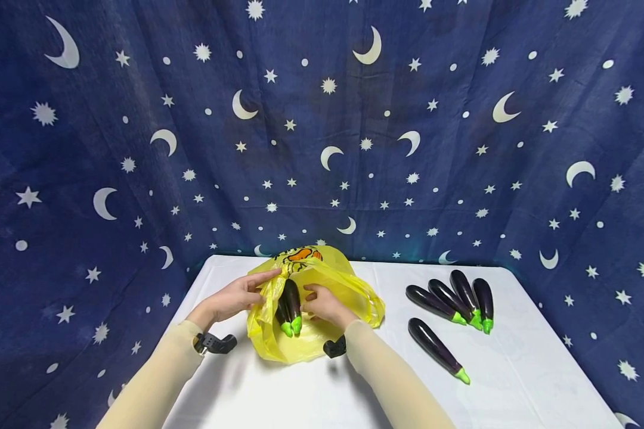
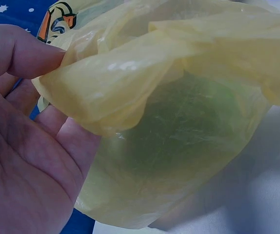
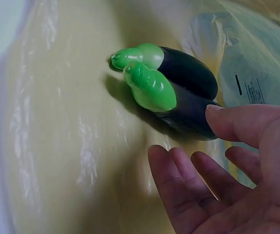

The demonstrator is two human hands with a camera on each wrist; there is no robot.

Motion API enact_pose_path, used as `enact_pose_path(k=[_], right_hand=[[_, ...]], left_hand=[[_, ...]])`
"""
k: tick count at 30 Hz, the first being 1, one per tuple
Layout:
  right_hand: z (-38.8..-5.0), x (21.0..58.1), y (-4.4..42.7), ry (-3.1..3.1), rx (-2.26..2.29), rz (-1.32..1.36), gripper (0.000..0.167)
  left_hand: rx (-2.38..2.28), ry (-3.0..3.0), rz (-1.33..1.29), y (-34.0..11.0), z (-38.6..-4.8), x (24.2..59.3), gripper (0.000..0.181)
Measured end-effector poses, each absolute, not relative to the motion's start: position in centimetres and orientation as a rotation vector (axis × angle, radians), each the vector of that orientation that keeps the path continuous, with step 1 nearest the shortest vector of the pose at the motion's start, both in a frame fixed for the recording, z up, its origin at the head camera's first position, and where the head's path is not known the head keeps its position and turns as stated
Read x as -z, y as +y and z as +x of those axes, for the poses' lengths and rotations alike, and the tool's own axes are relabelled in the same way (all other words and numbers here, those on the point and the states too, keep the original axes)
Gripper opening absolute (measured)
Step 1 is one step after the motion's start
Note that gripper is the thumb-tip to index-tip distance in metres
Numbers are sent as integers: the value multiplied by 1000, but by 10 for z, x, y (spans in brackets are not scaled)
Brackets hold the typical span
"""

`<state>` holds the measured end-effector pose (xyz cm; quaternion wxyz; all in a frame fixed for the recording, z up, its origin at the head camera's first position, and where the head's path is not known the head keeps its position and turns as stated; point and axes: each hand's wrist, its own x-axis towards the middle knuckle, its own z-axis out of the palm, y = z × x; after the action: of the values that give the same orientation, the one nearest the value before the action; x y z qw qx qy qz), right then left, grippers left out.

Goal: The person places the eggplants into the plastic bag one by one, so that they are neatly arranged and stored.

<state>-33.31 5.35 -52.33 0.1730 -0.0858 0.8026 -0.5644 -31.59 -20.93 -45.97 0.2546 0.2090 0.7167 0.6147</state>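
A yellow plastic bag (image 1: 362, 298) lies on its side with its mouth toward me. My left hand (image 1: 237, 299) pinches the left edge of that mouth between thumb and fingers, as the left wrist view shows. Inside the bag lie two dark eggplants (image 1: 292, 296) side by side, their green stem ends (image 3: 150, 90) facing the opening. Reaching into the bag, my right hand (image 1: 326, 305) has its fingers spread and loosely bent. In the right wrist view its thumb touches the nearer eggplant (image 3: 191, 114), while the other fingers stand apart from it.
On the right of the white table (image 1: 520, 369) several eggplants (image 1: 449, 298) lie fanned together, with a single eggplant (image 1: 434, 345) nearer to me. A dark blue curtain (image 1: 322, 196) with moons and stars hangs behind the table and along both sides.
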Motion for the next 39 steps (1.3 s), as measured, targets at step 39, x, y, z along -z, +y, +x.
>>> enact_pose_path(k=[39], right_hand=[[-278,469,127,2496,1279,-679,62]], left_hand=[[-1691,1941,537,-212,-309,461,80]])
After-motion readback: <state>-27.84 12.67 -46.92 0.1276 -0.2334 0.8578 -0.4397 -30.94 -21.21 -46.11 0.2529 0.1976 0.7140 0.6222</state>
